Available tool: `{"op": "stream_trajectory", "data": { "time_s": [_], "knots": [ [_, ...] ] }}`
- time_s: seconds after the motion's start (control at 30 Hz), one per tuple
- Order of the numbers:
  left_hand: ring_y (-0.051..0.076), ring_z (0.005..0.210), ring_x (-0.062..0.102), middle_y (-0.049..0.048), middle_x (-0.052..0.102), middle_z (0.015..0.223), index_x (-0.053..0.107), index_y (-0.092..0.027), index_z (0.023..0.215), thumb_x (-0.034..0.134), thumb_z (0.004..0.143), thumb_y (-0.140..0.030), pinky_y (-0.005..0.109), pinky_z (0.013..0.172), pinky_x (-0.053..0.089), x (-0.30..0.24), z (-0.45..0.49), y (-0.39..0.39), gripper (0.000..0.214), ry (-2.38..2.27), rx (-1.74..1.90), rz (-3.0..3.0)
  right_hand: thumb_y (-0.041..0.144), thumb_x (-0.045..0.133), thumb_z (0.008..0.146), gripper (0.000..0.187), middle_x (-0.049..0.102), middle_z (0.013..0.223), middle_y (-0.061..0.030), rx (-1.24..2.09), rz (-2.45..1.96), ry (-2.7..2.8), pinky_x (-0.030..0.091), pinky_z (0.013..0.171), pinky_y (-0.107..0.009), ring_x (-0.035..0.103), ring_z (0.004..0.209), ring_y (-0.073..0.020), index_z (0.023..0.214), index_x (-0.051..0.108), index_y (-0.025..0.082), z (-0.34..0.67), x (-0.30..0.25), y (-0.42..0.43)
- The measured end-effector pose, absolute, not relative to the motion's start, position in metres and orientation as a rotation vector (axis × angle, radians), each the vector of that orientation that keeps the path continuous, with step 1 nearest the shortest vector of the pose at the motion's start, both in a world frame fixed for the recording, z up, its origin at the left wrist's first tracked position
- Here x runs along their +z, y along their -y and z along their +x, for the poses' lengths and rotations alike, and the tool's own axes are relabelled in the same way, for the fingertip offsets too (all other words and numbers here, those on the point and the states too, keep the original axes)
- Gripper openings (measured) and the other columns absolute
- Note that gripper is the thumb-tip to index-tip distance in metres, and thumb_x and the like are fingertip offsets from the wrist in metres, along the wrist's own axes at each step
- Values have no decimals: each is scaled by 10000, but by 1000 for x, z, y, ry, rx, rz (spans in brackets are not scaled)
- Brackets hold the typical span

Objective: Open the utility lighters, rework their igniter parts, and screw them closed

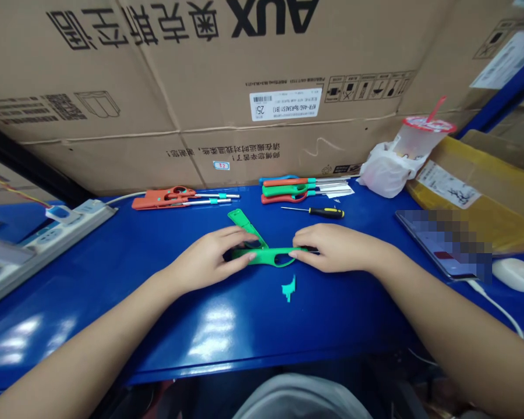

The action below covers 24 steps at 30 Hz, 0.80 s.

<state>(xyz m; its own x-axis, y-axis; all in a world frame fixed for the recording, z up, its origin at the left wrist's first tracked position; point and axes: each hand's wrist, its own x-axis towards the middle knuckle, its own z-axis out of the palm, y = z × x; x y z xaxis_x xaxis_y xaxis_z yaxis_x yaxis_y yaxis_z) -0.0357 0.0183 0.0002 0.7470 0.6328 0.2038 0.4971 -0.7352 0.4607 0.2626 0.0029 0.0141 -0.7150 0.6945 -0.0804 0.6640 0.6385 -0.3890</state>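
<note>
Both hands grip a green lighter casing (268,256) with a trigger loop, held level just over the blue table. My left hand (216,256) is closed around its left end, thumb in front and fingers behind. At the loop end, my right hand (321,247) pinches the casing between thumb and fingers; a short dark piece shows under that hand. Behind the casing lies another green casing piece (243,222), slanting down toward my left fingers, which partly hide it. A small teal trigger (289,288) rests on the table in front of my right hand.
Orange long-neck lighters (163,198) lie at back left, several mixed-colour ones (288,190) at back centre. A screwdriver (327,213) is nearer. Rightward are a phone (436,244), a bagged drink cup (419,139) and a yellow parcel (484,203). A power strip (52,235) lies left.
</note>
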Motion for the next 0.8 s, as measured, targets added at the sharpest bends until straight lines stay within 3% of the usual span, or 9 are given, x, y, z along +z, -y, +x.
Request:
{"op": "stream_trajectory", "data": {
  "time_s": [0.13,0.3,0.47,0.6,0.8],
  "knots": [
    [253,1081,680,85,721,1170,722,-197,1208,675,971,-368,376,930,570,-5,-38,-20,296,-841,445,2720,397,496,1057,340,690,934,-72,545,-1153,2754,453,779,-324,644,854,-205,973,734,170,264,11,-6],
    [235,1053,683,86,725,1155,754,-200,1163,647,988,-272,369,917,572,-8,-39,-21,218,-778,593,2777,346,566,1028,269,697,1094,-97,413,-1049,2719,495,903,-368,661,980,-231,1068,773,179,266,11,-7],
    [179,950,712,63,769,1038,756,-183,1166,621,1017,-254,296,868,567,-3,-36,-16,214,-740,692,2659,303,654,964,203,675,1123,-104,228,-939,2645,491,937,-397,646,1034,-250,1098,733,174,261,14,-1],
    [158,936,739,48,793,1070,761,-186,1167,637,1014,-278,249,823,565,-7,-33,-14,217,-771,670,2520,340,678,949,229,684,1097,-94,111,-950,2627,473,900,-409,629,1014,-261,1109,708,179,250,8,3],
    [149,887,754,27,807,1088,773,-215,1174,691,979,-299,240,775,567,-13,-27,-12,227,-804,601,2322,171,660,909,166,712,994,-65,162,-983,2755,420,825,-385,616,981,-255,1066,714,181,242,-10,-1]
  ]
}}
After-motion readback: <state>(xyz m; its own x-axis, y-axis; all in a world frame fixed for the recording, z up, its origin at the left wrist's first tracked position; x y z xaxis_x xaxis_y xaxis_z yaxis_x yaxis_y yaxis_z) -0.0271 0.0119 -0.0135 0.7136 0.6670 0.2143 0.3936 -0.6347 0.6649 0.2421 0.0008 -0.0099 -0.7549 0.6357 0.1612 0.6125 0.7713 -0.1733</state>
